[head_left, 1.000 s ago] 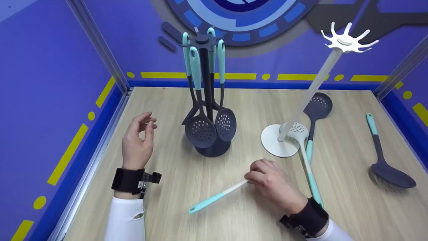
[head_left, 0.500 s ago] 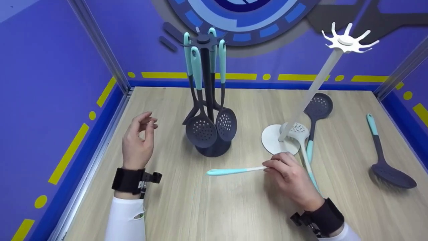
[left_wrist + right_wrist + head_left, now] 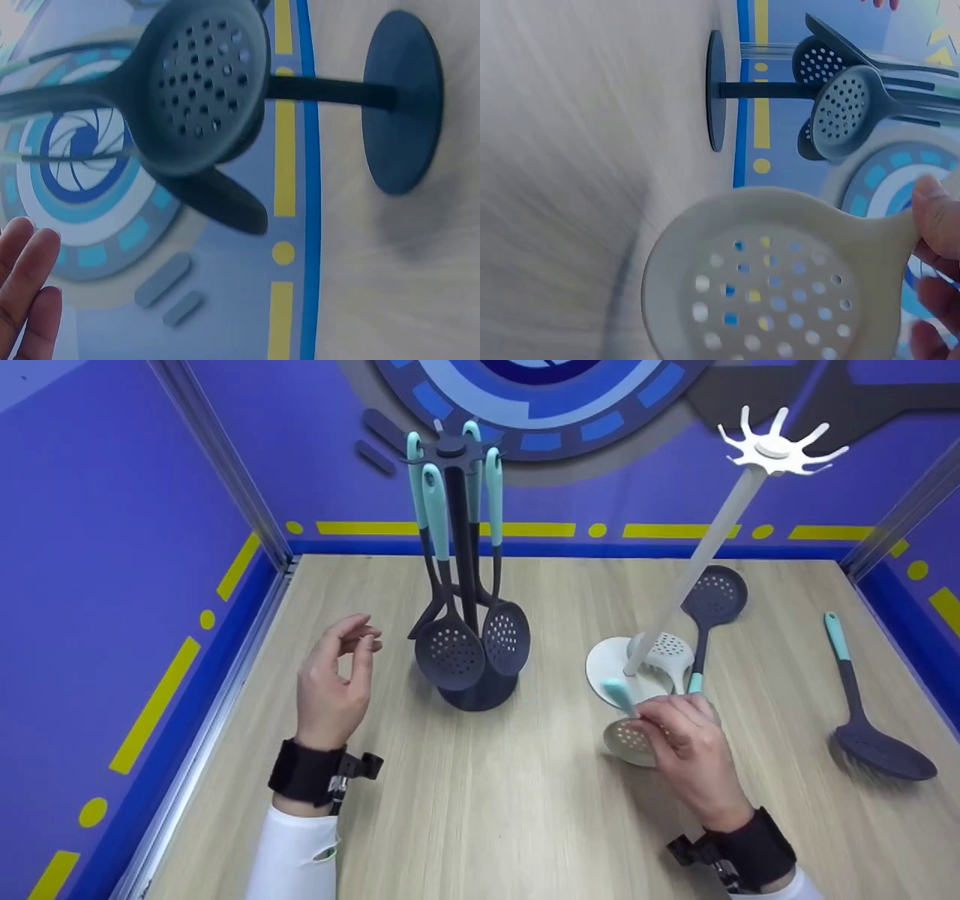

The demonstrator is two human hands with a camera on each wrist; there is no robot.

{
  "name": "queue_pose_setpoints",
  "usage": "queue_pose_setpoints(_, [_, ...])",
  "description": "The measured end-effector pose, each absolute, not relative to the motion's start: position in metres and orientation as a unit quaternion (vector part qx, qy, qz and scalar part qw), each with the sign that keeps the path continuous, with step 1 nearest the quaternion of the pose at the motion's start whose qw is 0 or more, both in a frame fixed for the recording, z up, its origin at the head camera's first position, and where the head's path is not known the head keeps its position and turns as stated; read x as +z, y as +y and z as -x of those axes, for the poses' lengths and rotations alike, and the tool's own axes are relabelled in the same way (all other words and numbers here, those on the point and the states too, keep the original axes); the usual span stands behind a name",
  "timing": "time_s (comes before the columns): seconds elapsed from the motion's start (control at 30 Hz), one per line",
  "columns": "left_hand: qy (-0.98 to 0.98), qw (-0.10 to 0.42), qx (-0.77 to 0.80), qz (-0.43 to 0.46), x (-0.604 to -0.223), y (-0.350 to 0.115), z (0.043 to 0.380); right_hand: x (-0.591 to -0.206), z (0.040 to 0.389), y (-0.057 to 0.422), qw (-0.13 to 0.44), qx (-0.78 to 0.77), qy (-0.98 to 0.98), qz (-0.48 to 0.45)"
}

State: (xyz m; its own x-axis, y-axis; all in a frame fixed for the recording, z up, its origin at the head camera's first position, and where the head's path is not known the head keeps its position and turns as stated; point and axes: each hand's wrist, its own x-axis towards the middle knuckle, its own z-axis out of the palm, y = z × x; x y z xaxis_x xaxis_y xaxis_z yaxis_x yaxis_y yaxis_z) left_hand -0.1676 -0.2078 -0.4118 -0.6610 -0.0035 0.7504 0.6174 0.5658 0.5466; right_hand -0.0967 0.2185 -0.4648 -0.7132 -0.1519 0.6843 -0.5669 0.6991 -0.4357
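Observation:
My right hand (image 3: pixel 694 757) pinches a white skimmer (image 3: pixel 772 277) by its neck, just above the perforated bowl. The skimmer's teal handle (image 3: pixel 618 694) points up and away from me, before the base of the white utensil stand (image 3: pixel 705 559). Its bowl hangs low over the table in the head view. My left hand (image 3: pixel 334 686) is held in the air left of the black utensil stand (image 3: pixel 480 697), fingers loosely bent, holding nothing. Several black utensils with teal handles hang on that stand, among them a black skimmer (image 3: pixel 450 654) in front.
Another white skimmer (image 3: pixel 666 651) lies against the white stand's base, partly hidden by my right hand. Beside it lies a black skimmer (image 3: pixel 716 594). Farther right is a black slotted turner (image 3: pixel 883 751). Blue panels (image 3: pixel 112 510) wall in the wooden table (image 3: pixel 480 825).
My right hand has moved right and turned the white skimmer, so its handle swung from pointing left to standing up and its bowl came into view. My left hand has shifted slightly right.

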Motion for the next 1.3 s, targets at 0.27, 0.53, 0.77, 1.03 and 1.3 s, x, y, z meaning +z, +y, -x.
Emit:
queue_pose_setpoints(0.27, [-0.793, 0.363, -0.417, 0.255, -0.405, -0.172, 0.158, -0.460, 0.090, 0.243, 0.296, 0.403, -0.857, -0.128])
queue_pose_setpoints(0.53, [-0.791, 0.340, -0.417, 0.294, -0.400, -0.133, 0.152, -0.459, 0.081, 0.275, 0.292, 0.401, -0.867, -0.055])
queue_pose_setpoints(0.77, [-0.784, 0.289, -0.418, 0.357, -0.411, -0.072, 0.160, -0.452, 0.078, 0.292, 0.326, 0.408, -0.853, -0.026])
queue_pose_setpoints(1.03, [-0.819, 0.248, -0.368, 0.363, -0.419, 0.003, 0.179, -0.443, 0.083, 0.299, 0.340, 0.400, -0.851, -0.029])
queue_pose_setpoints(1.3, [-0.861, 0.166, -0.344, 0.334, -0.406, 0.066, 0.217, -0.439, 0.081, 0.296, 0.338, 0.400, -0.851, -0.027])
